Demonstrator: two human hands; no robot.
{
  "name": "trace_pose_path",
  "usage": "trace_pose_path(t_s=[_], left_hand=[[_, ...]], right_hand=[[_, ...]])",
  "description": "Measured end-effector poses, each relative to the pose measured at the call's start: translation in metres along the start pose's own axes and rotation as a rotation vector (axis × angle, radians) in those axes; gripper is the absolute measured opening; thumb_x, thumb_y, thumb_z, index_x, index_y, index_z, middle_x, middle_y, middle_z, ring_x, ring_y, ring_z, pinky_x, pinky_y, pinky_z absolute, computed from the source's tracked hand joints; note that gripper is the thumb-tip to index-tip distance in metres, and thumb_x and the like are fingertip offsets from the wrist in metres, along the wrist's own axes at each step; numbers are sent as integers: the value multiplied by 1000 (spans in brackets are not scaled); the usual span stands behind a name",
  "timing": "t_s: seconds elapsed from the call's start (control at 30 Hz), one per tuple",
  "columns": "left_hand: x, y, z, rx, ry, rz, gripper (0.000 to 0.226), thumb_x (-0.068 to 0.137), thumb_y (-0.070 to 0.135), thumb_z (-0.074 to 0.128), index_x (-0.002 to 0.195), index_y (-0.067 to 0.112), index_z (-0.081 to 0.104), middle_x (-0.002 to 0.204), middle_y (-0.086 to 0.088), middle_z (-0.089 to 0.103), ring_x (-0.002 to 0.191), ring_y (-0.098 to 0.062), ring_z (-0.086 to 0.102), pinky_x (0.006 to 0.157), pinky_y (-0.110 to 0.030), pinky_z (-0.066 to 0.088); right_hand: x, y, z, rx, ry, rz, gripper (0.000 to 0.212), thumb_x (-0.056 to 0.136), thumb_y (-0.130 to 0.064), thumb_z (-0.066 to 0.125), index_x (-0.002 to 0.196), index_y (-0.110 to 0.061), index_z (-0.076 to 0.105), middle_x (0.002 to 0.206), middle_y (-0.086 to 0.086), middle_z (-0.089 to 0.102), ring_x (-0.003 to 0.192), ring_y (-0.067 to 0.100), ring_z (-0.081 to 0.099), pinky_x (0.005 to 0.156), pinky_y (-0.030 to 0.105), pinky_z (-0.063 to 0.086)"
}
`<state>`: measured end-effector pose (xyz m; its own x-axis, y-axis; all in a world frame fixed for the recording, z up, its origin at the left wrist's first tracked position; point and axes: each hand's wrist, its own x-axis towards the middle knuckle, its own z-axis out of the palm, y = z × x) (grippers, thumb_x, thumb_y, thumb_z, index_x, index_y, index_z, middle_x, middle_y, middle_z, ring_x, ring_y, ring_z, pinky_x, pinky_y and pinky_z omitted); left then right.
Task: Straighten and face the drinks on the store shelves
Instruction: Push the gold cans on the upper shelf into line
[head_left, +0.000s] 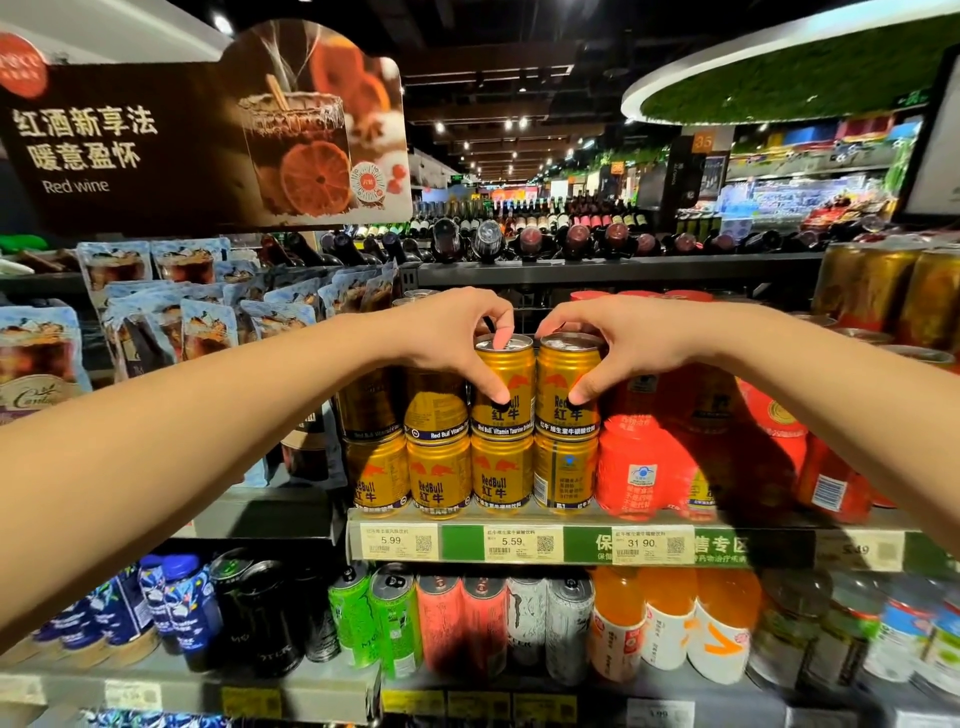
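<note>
Item: gold Red Bull cans, top tier, two-high stack, mid shelf (582, 519).
L hand (457, 338) pinches left top can (503, 387), fingertips on lid, thumb on label.
R hand (610, 340) pinches right top can (567, 389) likewise.
Risk: twisting may shift lower cans (501, 475); tier could topple over shelf lip.
Room: tight; red multipack (641, 467) just beside, prob. touching. Overhead gap small.

gold cans (504, 395): glossy metal | pouches (208, 322): shiny plastic | price tags (511, 543): matt paper

Both hands (457, 338) (608, 343) forward, fingers (501, 332) curled.
</note>
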<state>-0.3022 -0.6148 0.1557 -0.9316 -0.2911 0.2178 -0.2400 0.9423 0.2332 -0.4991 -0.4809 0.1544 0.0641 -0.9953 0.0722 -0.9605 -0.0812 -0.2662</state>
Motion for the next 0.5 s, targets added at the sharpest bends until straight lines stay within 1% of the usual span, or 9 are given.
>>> trace_pose_path(t_s=[0.07,0.1,0.13,0.2,0.27,0.3,0.33,0.43,0.5], left_hand=[[-1,-1,1,30,11,11,51,59,41,93,88,23,55,94,5,59,87,-15,57,75,-35,46],[-2,-1,1,31,13,14,53,59,42,93,92,23,55,97,6,60,90,-13,57,78,-34,46],[-4,-1,1,23,20,17,56,59,42,93,96,22,56,101,8,59,93,-10,57,80,-32,46],[-11,2,3,1,73,33,62,59,42,93,105,22,57,111,8,59,101,-9,55,87,-26,44],[-21,5,7,-17,175,62,63,60,41,92,110,22,57,119,7,58,110,-9,53,95,-23,42],[-27,6,11,-27,223,76,63,61,43,91,110,22,57,121,6,58,114,-11,52,99,-26,41],[-33,7,16,-35,259,89,63,61,46,90,110,23,58,122,5,59,116,-13,52,103,-32,41],[-51,5,33,-66,340,133,63,61,60,80,111,28,60,122,7,60,119,-15,53,106,-42,41],[-61,5,40,-77,403,148,62,64,60,76,113,25,61,123,5,61,121,-16,53,107,-45,42]], right_hand=[[-1,0,1,-8,-5,14,77,69,-33,89,135,-27,48,125,-5,63,111,13,62,102,40,48],[-2,-1,1,-26,-5,24,85,68,-36,89,140,-28,44,133,-5,59,117,12,59,106,37,45],[-5,-4,2,-57,9,29,94,66,-40,89,145,-28,39,141,-6,52,124,11,53,110,32,40],[-14,-13,3,-112,111,-3,107,64,-46,87,151,-26,30,150,-5,42,132,7,42,108,20,31],[-27,-23,9,-79,251,-71,103,64,-50,85,150,-27,34,148,-9,41,128,-2,36,100,6,26],[-33,-28,13,-36,310,-116,99,63,-52,83,147,-27,38,144,-12,42,126,-5,36,96,-1,24],[-36,-30,19,6,353,-162,95,62,-55,81,144,-26,43,140,-13,45,125,-6,38,95,-4,23],[-40,-35,44,96,377,-241,84,62,-54,80,135,-26,51,133,-13,51,123,-4,45,100,0,27],[-39,-36,58,127,395,-273,80,63,-51,81,134,-26,53,133,-9,53,123,-1,47,104,5,31]])
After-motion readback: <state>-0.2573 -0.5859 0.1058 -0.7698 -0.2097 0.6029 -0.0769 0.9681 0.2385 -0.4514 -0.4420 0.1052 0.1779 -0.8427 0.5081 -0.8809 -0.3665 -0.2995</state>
